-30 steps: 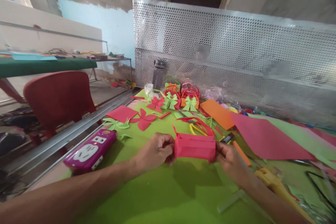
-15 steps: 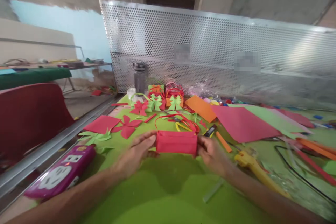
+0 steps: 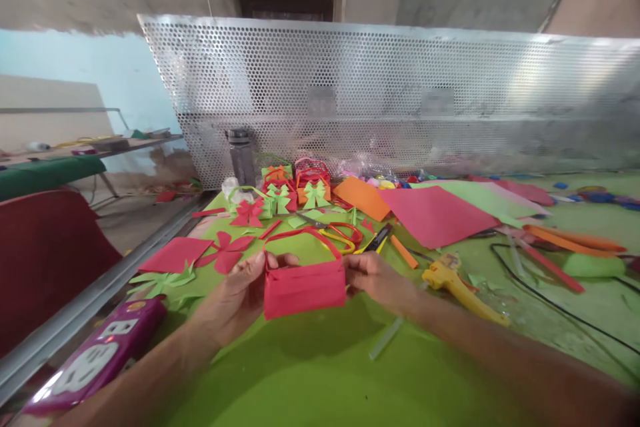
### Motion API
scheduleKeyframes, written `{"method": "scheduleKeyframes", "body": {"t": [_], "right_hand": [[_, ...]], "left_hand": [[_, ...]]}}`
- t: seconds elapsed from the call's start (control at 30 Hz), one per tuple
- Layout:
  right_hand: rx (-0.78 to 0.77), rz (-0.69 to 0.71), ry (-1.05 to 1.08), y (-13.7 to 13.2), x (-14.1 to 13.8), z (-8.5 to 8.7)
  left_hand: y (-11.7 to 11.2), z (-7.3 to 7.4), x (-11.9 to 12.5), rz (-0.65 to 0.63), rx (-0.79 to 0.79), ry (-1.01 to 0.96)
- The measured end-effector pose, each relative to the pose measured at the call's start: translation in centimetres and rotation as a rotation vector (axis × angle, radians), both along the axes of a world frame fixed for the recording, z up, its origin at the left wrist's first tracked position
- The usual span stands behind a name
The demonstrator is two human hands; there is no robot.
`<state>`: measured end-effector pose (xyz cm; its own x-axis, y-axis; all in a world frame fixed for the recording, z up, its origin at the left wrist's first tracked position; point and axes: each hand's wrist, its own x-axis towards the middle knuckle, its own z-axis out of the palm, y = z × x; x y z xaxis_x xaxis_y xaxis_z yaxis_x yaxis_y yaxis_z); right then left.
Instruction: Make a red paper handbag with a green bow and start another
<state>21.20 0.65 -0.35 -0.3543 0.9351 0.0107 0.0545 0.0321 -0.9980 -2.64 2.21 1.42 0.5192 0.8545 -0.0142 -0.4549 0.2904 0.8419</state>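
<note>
Between my hands is a small red paper handbag (image 3: 305, 290) with a strip handle arching over its top. My left hand (image 3: 240, 290) grips its left end, thumb near the foot of the handle. The fingers of my right hand (image 3: 373, 277) pinch its right end. The bag is held just above the green table covering (image 3: 320, 373), tilted a little. Right behind it lie scissors (image 3: 353, 235) with red and yellow handles and a black and yellow cutter (image 3: 379, 238). To the right of my right hand rests a yellow glue gun (image 3: 463, 290).
Finished paper bags with bows (image 3: 280, 197) stand at the back near a grey bottle (image 3: 241, 157). A purple case (image 3: 100, 353) lies at left, red petal cutouts (image 3: 225, 251) beyond it. Red sheets (image 3: 440, 213) and a black cable (image 3: 545, 310) are at right. A perforated metal panel (image 3: 350, 80) closes the back.
The bag has come nearer and tipped, its handle now standing over the top. Both hands still hold its ends. The view has turned slightly right.
</note>
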Motion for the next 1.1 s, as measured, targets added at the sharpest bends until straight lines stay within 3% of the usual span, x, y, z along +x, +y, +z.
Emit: {"method": "scheduleKeyframes", "body": {"t": [0.2,0.37,0.6,0.83,0.97,1.1], "right_hand": [[-0.139,-0.036,0.265,0.3,0.2,-0.1],[-0.099,-0.009,0.265,0.2,0.5,1.2],[0.035,0.108,0.139,0.2,0.6,4.1],[0.160,0.364,-0.109,-0.9,1.1,7.2],[0.159,0.336,-0.221,-1.6,1.3,8.1],[0.155,0.301,-0.247,-1.7,1.1,8.1]], "left_hand": [[0.0,-0.6,0.4,-0.055,0.005,0.058],[0.0,-0.1,0.9,-0.112,0.048,0.115],[-0.1,2.5,1.6,-0.305,0.116,0.306],[-0.2,5.8,4.2,-0.462,0.325,0.501],[-0.2,6.3,5.2,-0.470,0.413,0.661],[-0.1,6.1,5.4,-0.442,0.448,0.622]]}}
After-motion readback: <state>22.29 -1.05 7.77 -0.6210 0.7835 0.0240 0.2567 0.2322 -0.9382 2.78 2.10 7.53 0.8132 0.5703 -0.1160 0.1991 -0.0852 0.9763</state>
